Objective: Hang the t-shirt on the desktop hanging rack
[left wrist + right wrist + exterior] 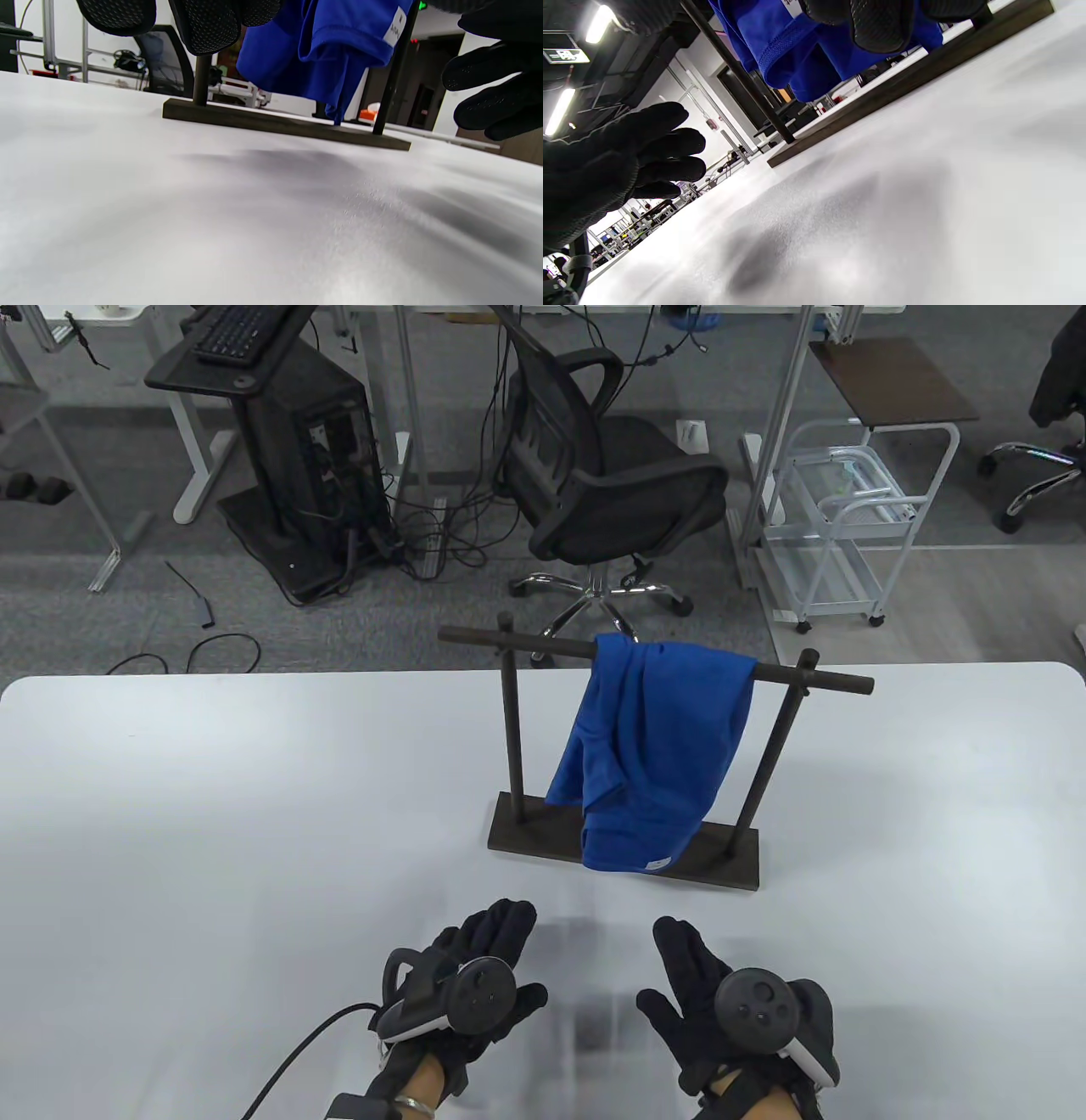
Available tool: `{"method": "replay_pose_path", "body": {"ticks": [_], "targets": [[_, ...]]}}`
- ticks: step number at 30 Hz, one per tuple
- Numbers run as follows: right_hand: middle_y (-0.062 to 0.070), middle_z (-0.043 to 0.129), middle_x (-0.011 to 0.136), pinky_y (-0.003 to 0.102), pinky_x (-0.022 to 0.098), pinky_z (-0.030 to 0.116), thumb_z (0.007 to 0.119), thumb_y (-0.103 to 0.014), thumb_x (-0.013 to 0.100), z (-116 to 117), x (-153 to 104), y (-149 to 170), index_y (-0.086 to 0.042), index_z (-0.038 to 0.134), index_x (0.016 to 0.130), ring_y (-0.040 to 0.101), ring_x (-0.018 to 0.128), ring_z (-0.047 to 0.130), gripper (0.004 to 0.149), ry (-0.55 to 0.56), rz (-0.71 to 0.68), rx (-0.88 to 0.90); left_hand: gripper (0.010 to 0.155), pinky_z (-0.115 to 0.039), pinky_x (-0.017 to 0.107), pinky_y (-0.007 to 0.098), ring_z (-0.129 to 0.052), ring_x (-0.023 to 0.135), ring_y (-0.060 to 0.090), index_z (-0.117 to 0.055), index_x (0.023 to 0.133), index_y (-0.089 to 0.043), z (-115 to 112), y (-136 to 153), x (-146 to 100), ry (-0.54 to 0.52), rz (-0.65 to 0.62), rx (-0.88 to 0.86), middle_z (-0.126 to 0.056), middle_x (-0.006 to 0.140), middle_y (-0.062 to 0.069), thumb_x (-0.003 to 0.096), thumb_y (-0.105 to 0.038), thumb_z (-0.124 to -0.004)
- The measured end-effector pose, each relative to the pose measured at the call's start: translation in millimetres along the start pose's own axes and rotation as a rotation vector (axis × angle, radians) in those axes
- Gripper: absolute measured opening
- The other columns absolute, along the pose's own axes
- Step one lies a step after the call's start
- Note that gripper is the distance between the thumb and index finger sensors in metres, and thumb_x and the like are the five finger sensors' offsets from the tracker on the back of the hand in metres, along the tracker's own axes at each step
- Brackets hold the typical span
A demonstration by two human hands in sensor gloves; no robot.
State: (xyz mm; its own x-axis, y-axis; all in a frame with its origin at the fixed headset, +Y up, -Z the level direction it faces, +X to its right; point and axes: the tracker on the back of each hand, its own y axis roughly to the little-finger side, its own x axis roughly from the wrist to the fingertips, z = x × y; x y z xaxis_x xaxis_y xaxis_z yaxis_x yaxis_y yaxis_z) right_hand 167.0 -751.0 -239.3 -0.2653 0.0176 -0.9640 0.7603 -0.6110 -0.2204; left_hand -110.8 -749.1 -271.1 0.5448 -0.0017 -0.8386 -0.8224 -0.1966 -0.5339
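We judge the task essentially done: the blue t-shirt [649, 746] drapes over the bar of the rack [517, 729] on the worktop [212, 814], while our left hand [462, 984] and right hand [730, 1001] hover nearby, fingers spread, gripping nothing.

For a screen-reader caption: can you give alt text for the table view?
A blue t-shirt hangs draped over the bar of a dark desktop rack on a white table. Nearer the camera, the gloved left hand and right hand are open and hold nothing.
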Motion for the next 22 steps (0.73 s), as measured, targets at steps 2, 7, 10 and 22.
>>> {"method": "replay_pose_path", "body": {"ticks": [2, 7, 10, 22], "targets": [[0.016, 0.045, 0.106, 0.066, 0.063, 0.049, 0.065, -0.054, 0.045, 3, 1, 1, -0.021, 0.041, 0.103, 0.046, 0.088, 0.061, 0.071, -0.033, 0.013, 0.014, 0.089, -0.061, 0.063, 0.068, -0.065, 0.096, 0.049, -0.021, 0.106, -0.010, -4, 0, 1, 0.024, 0.001, 0.005, -0.040, 0.109, 0.024, 0.0418, -0.061, -0.057], [0.016, 0.048, 0.105, 0.066, 0.062, 0.050, 0.065, -0.054, 0.045, 4, 2, 1, -0.019, 0.045, 0.103, 0.046, 0.087, 0.063, 0.070, -0.032, 0.016, 0.030, 0.089, -0.061, 0.063, 0.068, -0.065, 0.096, 0.049, -0.021, 0.106, -0.010, -7, 0, 0, 0.043, 0.008, 0.016, -0.040, 0.109, 0.024, 0.0419, -0.061, -0.057], [0.017, 0.051, 0.104, 0.066, 0.062, 0.051, 0.065, -0.054, 0.046, 4, 3, 3, -0.018, 0.047, 0.102, 0.046, 0.086, 0.065, 0.070, -0.027, 0.017, 0.052, 0.089, -0.061, 0.063, 0.068, -0.065, 0.096, 0.049, -0.021, 0.106, -0.010, -6, 0, 0, 0.045, 0.012, 0.023, -0.040, 0.108, 0.025, 0.0420, -0.061, -0.057], [0.018, 0.055, 0.103, 0.065, 0.061, 0.053, 0.064, -0.054, 0.047, 12, 10, -3, -0.015, 0.050, 0.102, 0.047, 0.083, 0.068, 0.069, -0.040, -0.050, 0.231, 0.089, -0.061, 0.063, 0.068, -0.065, 0.096, 0.049, -0.022, 0.106, -0.009, -4, 5, -5, 0.043, 0.047, 0.037, -0.040, 0.108, 0.025, 0.0419, -0.061, -0.057]]}}
